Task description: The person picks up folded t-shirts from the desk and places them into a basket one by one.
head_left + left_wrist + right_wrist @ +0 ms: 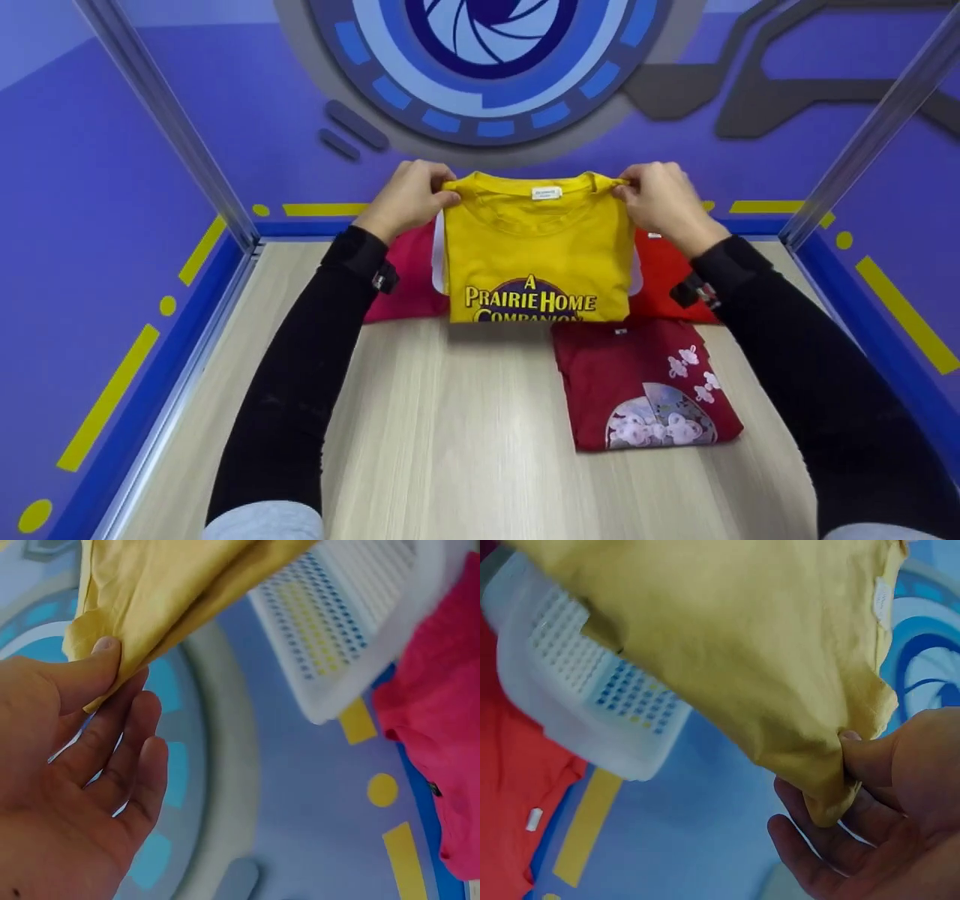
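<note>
A folded yellow T-shirt (536, 232) with printed lettering hangs in the air, neckline up, in the head view. My left hand (411, 196) pinches its left shoulder corner between thumb and fingers. At the opposite shoulder my right hand (666, 201) pinches the cloth the same way. Both wrist views show the grips close up, the left hand (97, 757) and the right hand (870, 802) each with the thumb pressed on the cloth. Behind the shirt stands a white perforated basket (592, 682), mostly hidden in the head view.
A pink garment (409, 277) lies left of the basket and a bright red one (664, 277) right of it. A folded dark red T-shirt (637, 382) with a printed picture lies nearer on the wooden table (465, 450). Blue-purple panels (225, 112) enclose the back and sides.
</note>
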Demonstrator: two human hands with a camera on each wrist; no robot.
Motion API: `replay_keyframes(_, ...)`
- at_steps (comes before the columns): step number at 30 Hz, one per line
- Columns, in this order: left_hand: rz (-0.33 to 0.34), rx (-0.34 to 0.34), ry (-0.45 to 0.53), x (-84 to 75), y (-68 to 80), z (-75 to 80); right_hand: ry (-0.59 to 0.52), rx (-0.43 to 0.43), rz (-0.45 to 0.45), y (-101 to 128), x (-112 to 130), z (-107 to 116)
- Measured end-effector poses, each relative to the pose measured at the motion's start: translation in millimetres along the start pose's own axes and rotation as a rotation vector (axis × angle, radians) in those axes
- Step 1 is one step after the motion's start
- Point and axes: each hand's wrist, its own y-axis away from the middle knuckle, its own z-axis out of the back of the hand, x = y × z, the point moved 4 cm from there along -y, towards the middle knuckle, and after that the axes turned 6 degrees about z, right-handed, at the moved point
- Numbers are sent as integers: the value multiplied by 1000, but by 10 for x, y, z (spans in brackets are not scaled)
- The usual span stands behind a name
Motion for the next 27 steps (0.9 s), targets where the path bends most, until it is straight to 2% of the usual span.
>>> replay_keyframes(10,124,8,-108,72,-367,-334,67,149,-49,-264,-272,-380)
replay_keyframes(18,183,13,-235,185,-432,-616,101,291,-88,-301,-400,-660)
replay_keyframes(24,178,-28,-269,224,-510,-661,168,275,-57,-371,-418,-754)
replay_keyframes(27,180,-36,-297,202,-566,-686,167,276,-70,-389,-440,-759)
